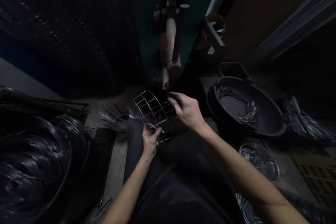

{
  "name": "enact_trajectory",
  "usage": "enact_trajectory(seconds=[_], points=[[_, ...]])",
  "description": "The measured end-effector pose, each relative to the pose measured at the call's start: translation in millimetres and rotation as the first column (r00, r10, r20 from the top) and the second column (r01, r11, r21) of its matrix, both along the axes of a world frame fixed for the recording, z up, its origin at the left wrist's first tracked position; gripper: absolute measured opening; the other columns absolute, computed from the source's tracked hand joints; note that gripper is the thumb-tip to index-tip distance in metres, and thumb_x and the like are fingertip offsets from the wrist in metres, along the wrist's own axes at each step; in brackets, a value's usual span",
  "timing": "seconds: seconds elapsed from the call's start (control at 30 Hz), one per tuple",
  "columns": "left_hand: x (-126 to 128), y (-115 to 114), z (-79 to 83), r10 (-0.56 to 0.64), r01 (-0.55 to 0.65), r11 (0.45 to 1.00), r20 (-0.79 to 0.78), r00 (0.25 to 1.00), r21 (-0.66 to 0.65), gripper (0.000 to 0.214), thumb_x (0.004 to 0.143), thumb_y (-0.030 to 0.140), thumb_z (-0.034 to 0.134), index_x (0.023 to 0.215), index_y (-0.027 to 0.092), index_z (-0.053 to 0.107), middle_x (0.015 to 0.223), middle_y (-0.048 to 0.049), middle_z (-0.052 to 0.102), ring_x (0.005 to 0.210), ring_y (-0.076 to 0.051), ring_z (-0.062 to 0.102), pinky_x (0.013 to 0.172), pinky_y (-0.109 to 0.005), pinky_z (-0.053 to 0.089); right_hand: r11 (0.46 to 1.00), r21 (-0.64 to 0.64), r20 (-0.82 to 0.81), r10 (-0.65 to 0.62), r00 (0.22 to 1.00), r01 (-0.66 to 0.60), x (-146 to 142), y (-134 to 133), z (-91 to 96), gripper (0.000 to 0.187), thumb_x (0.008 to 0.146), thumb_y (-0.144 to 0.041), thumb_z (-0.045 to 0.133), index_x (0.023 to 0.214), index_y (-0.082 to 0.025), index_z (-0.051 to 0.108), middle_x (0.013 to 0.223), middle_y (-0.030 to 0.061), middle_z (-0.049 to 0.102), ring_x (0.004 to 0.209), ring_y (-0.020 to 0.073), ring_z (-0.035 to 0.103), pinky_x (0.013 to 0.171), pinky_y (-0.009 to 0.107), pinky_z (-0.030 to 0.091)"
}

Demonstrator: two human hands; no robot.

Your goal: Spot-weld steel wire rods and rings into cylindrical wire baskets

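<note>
A curved wire frame (150, 107), a grid of thin metal wires, is held over my dark-clothed lap. My left hand (151, 140) is closed on its near edge, thumb on top. My right hand (189, 112) is at the frame's right side, just below the lower end of a machine arm (171, 35). Its fingers are curled together, and what they pinch is hidden in the dark. The far right part of the frame is lost in shadow.
Bent wire pieces (113, 116) lie on the floor at left, near a large heap of wire rings (34, 168). To the right are a black basin (270, 120) holding wire rings, a bundle of wires (306, 119), a clear bowl (273, 169) of small metal pieces, and a yellow crate (315, 171).
</note>
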State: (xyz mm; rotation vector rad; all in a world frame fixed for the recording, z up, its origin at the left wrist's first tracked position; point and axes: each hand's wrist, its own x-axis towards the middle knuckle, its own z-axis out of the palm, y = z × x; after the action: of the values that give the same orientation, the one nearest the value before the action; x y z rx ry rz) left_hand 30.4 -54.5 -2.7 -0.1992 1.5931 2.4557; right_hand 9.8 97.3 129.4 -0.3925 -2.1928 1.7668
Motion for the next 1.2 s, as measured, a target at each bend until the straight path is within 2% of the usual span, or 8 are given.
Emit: enact_trajectory(seconds=[0.17,0.27,0.43,0.63,0.73,0.8,0.9,1.2], points=[[14.4,-11.4,-36.9,-0.423,0.386,0.876,-0.076,0.903,-0.290,0.041,0.054,0.037,0.087,0.075,0.018,0.058,0.074,-0.0015,0.066,0.075,-0.018,0.063,0.081,-0.032,0.048,0.976,-0.081,0.258,0.216,0.942,-0.202,-14.9,30.2,-19.6,0.035,0.083,-0.048,0.060,0.091,-0.016,0.071,0.073,0.0028,0.068,0.065,0.0141,0.058,0.059,0.023,0.043],[8.5,-26.1,-54.4,-0.528,0.525,0.837,0.019,0.849,-0.154,0.061,0.046,0.039,0.091,0.098,0.019,0.066,0.108,-0.0098,0.068,0.109,-0.028,0.057,0.102,-0.039,0.037,0.951,-0.137,0.300,0.307,0.903,-0.278,4.1,35.5,-42.5,0.046,0.081,-0.054,0.059,0.098,-0.013,0.068,0.064,-0.0005,0.062,0.050,0.0087,0.046,0.050,0.021,0.035],[-6.9,-38.0,-69.1,-0.534,0.264,0.778,0.378,0.757,0.570,0.089,0.065,0.082,0.056,0.120,0.012,0.054,0.126,-0.0225,0.058,0.129,-0.035,0.046,0.107,-0.053,0.031,0.887,0.016,0.326,0.431,0.841,-0.461,59.0,34.9,-92.9,0.037,0.088,-0.045,0.052,0.100,-0.015,0.069,0.078,0.0029,0.068,0.075,0.0162,0.061,0.073,0.027,0.046],[-19.8,-31.2,-54.7,-0.447,0.180,0.876,0.612,0.652,0.448,0.061,0.075,0.068,0.057,0.110,0.017,0.056,0.101,-0.0144,0.067,0.103,-0.030,0.064,0.103,-0.065,0.034,0.758,0.269,0.409,0.468,0.783,-0.594,123.0,36.8,-136.3,0.024,0.090,-0.029,0.054,0.105,-0.022,0.072,0.105,0.0053,0.072,0.098,0.0197,0.065,0.090,0.031,0.046],[-21.7,-21.2,-48.0,-0.402,0.226,0.906,0.561,0.724,0.358,0.038,0.072,0.051,0.065,0.095,0.021,0.059,0.093,-0.0067,0.068,0.101,-0.027,0.064,0.104,-0.061,0.037,0.819,0.393,0.381,0.268,0.885,-0.417,152.8,69.4,-143.2,0.025,0.090,-0.029,0.056,0.110,-0.026,0.071,0.109,0.0044,0.071,0.104,0.0184,0.064,0.095,0.030,0.044],[-24.2,-13.7,-48.4,-0.388,0.272,0.918,0.519,0.762,0.288,0.033,0.066,0.047,0.067,0.086,0.022,0.060,0.091,-0.0045,0.067,0.105,-0.027,0.062,0.106,-0.060,0.038,0.860,0.501,0.451,-0.158,0.879,-0.102,181.5,111.5,-147.0,0.029,0.093,-0.031,0.050,0.115,-0.025,0.068,0.112,0.0055,0.070,0.106,0.0180,0.063,0.096,0.031,0.044],[-23.7,-8.7,-49.5,-0.390,0.331,0.921,0.470,0.792,0.206,0.029,0.063,0.042,0.070,0.081,0.023,0.059,0.092,-0.0037,0.066,0.112,-0.029,0.058,0.107,-0.061,0.036,0.690,0.703,0.611,-0.710,0.351,0.173,232.7,176.3,-151.7,0.034,0.094,-0.028,0.046,0.121,-0.021,0.065,0.116,0.0103,0.068,0.109,0.0196,0.062,0.098,0.031,0.043],[-16.8,-8.6,-40.3,-0.371,0.342,0.928,0.276,0.887,0.149,0.060,0.059,0.023,0.077,0.113,0.033,0.052,0.098,0.0023,0.062,0.108,-0.025,0.061,0.099,-0.059,0.041,0.776,0.630,0.770,-0.630,0.103,0.030,268.9,226.6,-186.2,0.040,0.084,-0.024,0.060,0.114,0.001,0.065,0.109,0.0307,0.065,0.105,0.0373,0.064,0.080,0.039,0.052]])
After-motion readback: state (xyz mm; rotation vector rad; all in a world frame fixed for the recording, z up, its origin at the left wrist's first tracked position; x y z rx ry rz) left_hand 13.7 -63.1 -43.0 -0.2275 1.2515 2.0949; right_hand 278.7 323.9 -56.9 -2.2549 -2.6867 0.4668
